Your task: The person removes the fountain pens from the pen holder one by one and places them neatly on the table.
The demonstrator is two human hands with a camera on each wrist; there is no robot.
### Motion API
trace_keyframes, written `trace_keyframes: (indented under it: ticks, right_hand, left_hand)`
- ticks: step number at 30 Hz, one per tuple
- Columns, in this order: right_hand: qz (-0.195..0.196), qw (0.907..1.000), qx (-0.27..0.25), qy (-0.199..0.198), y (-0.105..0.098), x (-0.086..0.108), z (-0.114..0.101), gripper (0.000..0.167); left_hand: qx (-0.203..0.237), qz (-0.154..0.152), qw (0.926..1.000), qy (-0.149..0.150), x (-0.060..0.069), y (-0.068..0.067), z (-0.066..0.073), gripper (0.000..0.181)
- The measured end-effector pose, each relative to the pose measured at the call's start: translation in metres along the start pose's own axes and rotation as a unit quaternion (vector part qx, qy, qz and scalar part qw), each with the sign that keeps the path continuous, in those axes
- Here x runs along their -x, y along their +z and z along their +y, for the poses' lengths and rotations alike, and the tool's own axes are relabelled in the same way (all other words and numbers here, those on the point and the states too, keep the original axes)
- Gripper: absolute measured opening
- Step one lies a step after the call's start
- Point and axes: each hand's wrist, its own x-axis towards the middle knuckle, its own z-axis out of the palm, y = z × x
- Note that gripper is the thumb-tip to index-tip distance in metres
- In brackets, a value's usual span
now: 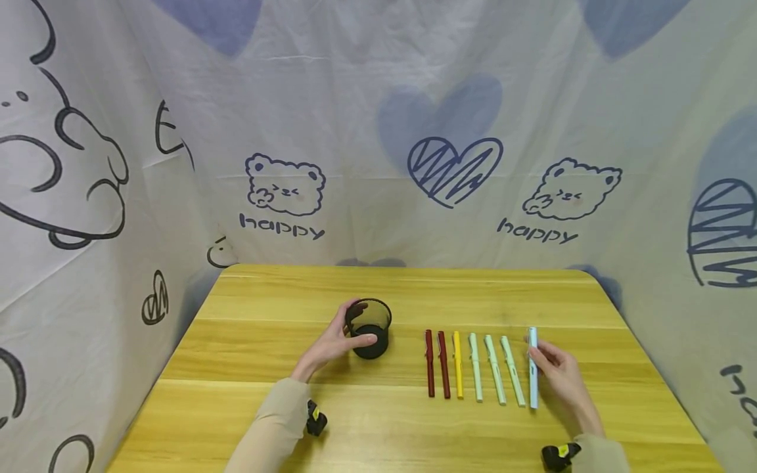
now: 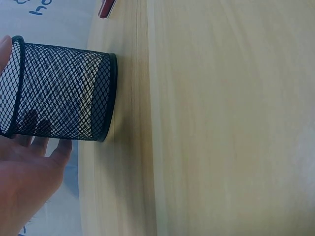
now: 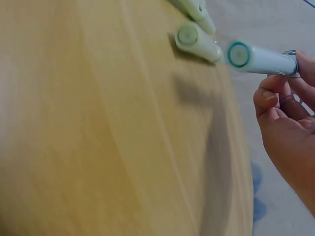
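A black mesh pen cup (image 1: 370,345) is held in my left hand (image 1: 337,338), the thumb on the near side and the fingers round the far side. In the left wrist view the mesh pen cup (image 2: 64,93) has its fingers (image 2: 61,151) against the wall; whether its base touches the table cannot be told. My right hand (image 1: 562,378) pinches a light blue pen (image 1: 533,378) by its cap end. The right wrist view has this light blue pen (image 3: 266,60) slightly above the table, its shadow apart from it. Beside it lies the nearest light green pen (image 1: 512,371).
On the wooden table (image 1: 266,299), left of the blue pen, lie three light green pens, a yellow pen (image 1: 458,364) and two dark red pens (image 1: 443,364) in a row. Printed cloth (image 1: 355,98) hangs behind and at both sides of the table.
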Motion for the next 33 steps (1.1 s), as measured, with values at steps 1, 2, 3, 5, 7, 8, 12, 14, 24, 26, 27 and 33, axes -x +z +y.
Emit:
trace_keyframes:
  ticks: [1, 2, 3, 5, 7, 8, 12, 14, 24, 26, 27, 33]
  right_hand:
    - [-0.006, 1.0000, 0.004, 0.001, -0.001, 0.000, 0.001, 0.047]
    - [-0.012, 0.9999, 0.009, 0.004, -0.002, -0.001, 0.001, 0.047]
    - [-0.016, 0.9997, 0.013, 0.008, -0.003, -0.002, 0.002, 0.047]
    - [-0.022, 0.9992, 0.031, 0.012, -0.005, -0.003, 0.004, 0.047]
    - [-0.026, 0.9980, 0.057, 0.014, -0.006, -0.005, 0.006, 0.045]
    - [-0.027, 0.9972, 0.069, 0.014, -0.007, -0.006, 0.007, 0.043]
    - [-0.036, 0.9936, 0.106, 0.016, -0.009, -0.009, 0.011, 0.040]
    - [-0.042, 0.9916, 0.119, 0.025, -0.009, -0.011, 0.012, 0.041]
    - [-0.054, 0.9860, 0.134, 0.083, -0.010, -0.015, 0.015, 0.042]
    - [-0.054, 0.9857, 0.135, 0.085, -0.011, -0.017, 0.016, 0.041]
    - [-0.054, 0.9857, 0.134, 0.087, -0.011, -0.018, 0.016, 0.040]
    - [-0.057, 0.9838, 0.142, 0.094, -0.011, -0.021, 0.015, 0.040]
  left_hand:
    - [0.000, -0.001, 1.0000, 0.000, 0.000, 0.000, 0.000, 0.091]
    - [-0.001, -0.001, 1.0000, 0.001, 0.000, 0.000, -0.001, 0.092]
    - [-0.001, -0.001, 1.0000, 0.001, 0.000, 0.000, -0.001, 0.092]
    - [-0.001, -0.002, 1.0000, 0.002, -0.001, -0.001, -0.001, 0.093]
    - [-0.001, -0.003, 1.0000, 0.003, -0.001, -0.001, -0.001, 0.092]
    - [-0.001, -0.003, 1.0000, 0.004, -0.001, -0.001, -0.001, 0.092]
    - [-0.001, -0.003, 1.0000, 0.003, -0.001, -0.002, -0.001, 0.091]
    - [-0.001, -0.003, 1.0000, 0.002, -0.001, -0.002, -0.002, 0.091]
    - [0.001, -0.001, 1.0000, -0.006, 0.001, 0.000, -0.001, 0.090]
    - [0.001, -0.001, 1.0000, -0.004, 0.001, -0.001, -0.001, 0.089]
    - [0.001, -0.001, 1.0000, -0.003, 0.000, -0.001, -0.001, 0.089]
    - [-0.001, 0.000, 1.0000, -0.003, 0.000, -0.001, 0.001, 0.089]
